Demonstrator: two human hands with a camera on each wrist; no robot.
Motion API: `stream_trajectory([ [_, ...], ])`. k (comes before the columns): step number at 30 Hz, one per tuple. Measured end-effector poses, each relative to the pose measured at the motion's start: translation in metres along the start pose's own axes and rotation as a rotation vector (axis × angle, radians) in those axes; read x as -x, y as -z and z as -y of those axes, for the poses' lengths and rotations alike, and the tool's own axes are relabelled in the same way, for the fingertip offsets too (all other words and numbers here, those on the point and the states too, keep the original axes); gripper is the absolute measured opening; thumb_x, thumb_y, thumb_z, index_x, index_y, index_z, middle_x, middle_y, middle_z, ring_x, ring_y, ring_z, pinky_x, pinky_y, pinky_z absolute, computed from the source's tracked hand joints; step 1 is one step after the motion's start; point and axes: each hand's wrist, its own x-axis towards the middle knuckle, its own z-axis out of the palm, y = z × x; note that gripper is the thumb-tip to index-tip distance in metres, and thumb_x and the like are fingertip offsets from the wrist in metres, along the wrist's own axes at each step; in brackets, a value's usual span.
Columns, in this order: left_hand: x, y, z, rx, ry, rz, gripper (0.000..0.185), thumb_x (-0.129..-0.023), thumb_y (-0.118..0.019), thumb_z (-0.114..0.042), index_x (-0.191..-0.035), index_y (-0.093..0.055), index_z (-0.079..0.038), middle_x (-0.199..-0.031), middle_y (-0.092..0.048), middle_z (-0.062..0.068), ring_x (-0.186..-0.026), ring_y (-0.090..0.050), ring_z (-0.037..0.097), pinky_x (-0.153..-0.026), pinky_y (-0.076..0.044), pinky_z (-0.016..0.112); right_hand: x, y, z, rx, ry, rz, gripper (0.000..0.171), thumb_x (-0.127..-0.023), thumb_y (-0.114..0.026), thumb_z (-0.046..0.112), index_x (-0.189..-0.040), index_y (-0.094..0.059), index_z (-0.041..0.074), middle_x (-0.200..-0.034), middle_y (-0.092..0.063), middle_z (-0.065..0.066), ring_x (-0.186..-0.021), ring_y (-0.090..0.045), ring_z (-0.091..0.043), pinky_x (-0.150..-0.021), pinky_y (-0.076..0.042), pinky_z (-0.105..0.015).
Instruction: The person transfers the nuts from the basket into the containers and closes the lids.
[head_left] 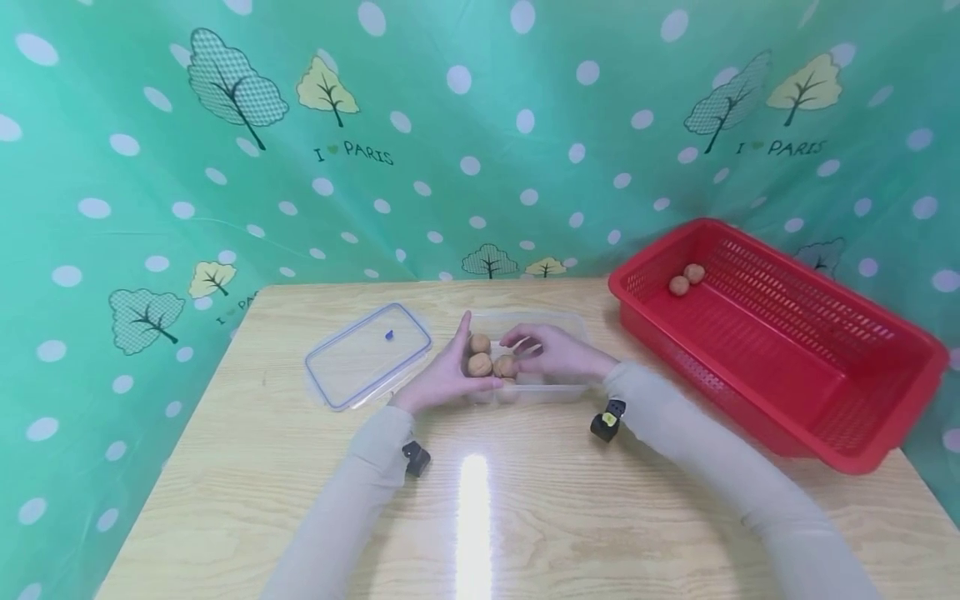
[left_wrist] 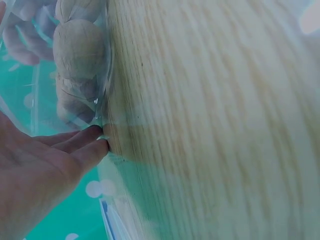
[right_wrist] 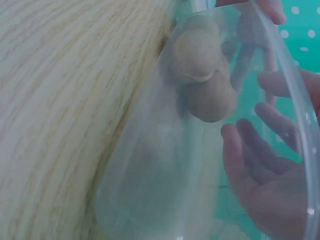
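A clear plastic container (head_left: 558, 390) stands in the middle of the wooden table (head_left: 525, 508) with three walnuts (head_left: 480, 365) at its left end. My left hand (head_left: 442, 379) rests flat against the container's left wall, fingers straight. My right hand (head_left: 551, 354) reaches into the container from the right, its fingers relaxed and just short of the walnuts. In the left wrist view the left hand's fingertips (left_wrist: 92, 145) touch the container's corner below the walnuts (left_wrist: 77, 47). Through the clear wall (right_wrist: 150, 175), the right wrist view shows the walnuts (right_wrist: 200, 55) and the spread fingers (right_wrist: 240, 150) holding nothing.
The container's lid (head_left: 367, 354), clear with a blue rim, lies flat to the left of it. A red slotted basket (head_left: 862, 417) stands at the right of the table with two walnuts (head_left: 686, 279) in its far corner. A green dotted cloth hangs behind the table.
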Motion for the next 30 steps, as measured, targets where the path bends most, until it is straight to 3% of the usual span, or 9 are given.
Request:
stream_trajectory([
  [4, 0.001, 0.000, -0.001, 0.008, -0.004, 0.013, 0.120, -0.081, -0.079, -0.020, -0.152, 0.018, -0.010, -0.158, -0.004, 0.024, -0.143, -0.012, 0.037, -0.114, -0.012, 0.053, 0.002, 0.006, 0.000, -0.014, 0.028, -0.009, 0.041, -0.087, -0.067, 0.000, -0.127, -0.057, -0.003, -0.129, -0.057, -0.014, -0.115, -0.056, -0.030, -0.095, -0.049, -0.038],
  [12, -0.008, -0.003, 0.021, 0.022, -0.029, 0.003, 0.123, -0.080, -0.081, -0.029, -0.153, 0.018, -0.020, -0.159, -0.007, 0.018, -0.143, -0.015, 0.030, -0.114, -0.017, 0.048, 0.019, 0.030, 0.005, 0.025, 0.116, -0.034, 0.036, -0.086, -0.064, -0.005, -0.122, -0.059, -0.003, -0.123, -0.059, -0.020, -0.114, -0.055, -0.040, -0.095, -0.048, -0.048],
  [22, -0.007, 0.001, 0.020, -0.007, -0.027, -0.004, 0.124, -0.079, -0.080, -0.035, -0.152, 0.019, -0.029, -0.160, -0.003, 0.018, -0.143, -0.014, 0.029, -0.114, -0.014, 0.048, 0.049, 0.066, 0.024, 0.072, 0.047, -0.070, 0.036, -0.088, -0.068, 0.008, -0.123, -0.060, 0.003, -0.119, -0.062, -0.009, -0.112, -0.057, -0.032, -0.093, -0.049, -0.044],
  [30, -0.006, 0.000, 0.016, 0.018, -0.034, 0.024, 0.121, -0.082, -0.079, -0.026, -0.152, 0.020, -0.019, -0.159, -0.004, 0.020, -0.143, -0.012, 0.034, -0.114, -0.012, 0.049, 0.063, 0.078, 0.015, 0.125, 0.072, -0.077, 0.035, -0.086, -0.070, 0.003, -0.120, -0.062, 0.003, -0.116, -0.064, -0.012, -0.108, -0.060, -0.029, -0.091, -0.050, -0.047],
])
